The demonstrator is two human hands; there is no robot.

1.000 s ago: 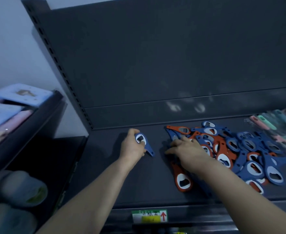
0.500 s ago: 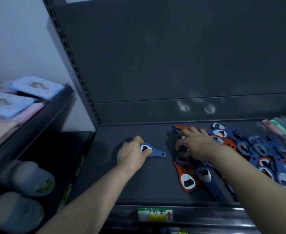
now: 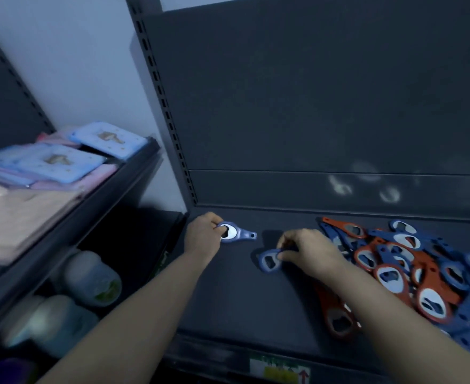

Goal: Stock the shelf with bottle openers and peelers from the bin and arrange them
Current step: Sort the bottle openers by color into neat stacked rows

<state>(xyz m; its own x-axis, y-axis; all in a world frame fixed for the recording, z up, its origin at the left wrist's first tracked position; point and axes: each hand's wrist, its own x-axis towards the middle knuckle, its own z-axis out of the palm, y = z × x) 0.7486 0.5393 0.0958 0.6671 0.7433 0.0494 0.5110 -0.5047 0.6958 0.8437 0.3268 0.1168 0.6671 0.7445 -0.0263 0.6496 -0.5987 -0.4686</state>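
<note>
A blue bottle opener (image 3: 235,233) lies flat near the back-left corner of the shelf (image 3: 242,300), its ring end gripped by the curled fingers of the left hand (image 3: 202,239). Just to its right, the right hand (image 3: 308,252) pinches a second blue opener (image 3: 268,260) beside the heaped pile (image 3: 411,261). Bare shelf spreads toward the front edge.

The dark grey shelf (image 3: 242,300) carries a pile of blue and orange openers (image 3: 411,261) on its right. One orange opener (image 3: 339,320) lies near the front edge. A blue bottle opener (image 3: 236,233) sits by the back left corner, and a second blue opener (image 3: 269,260) is between it and the pile.
</note>
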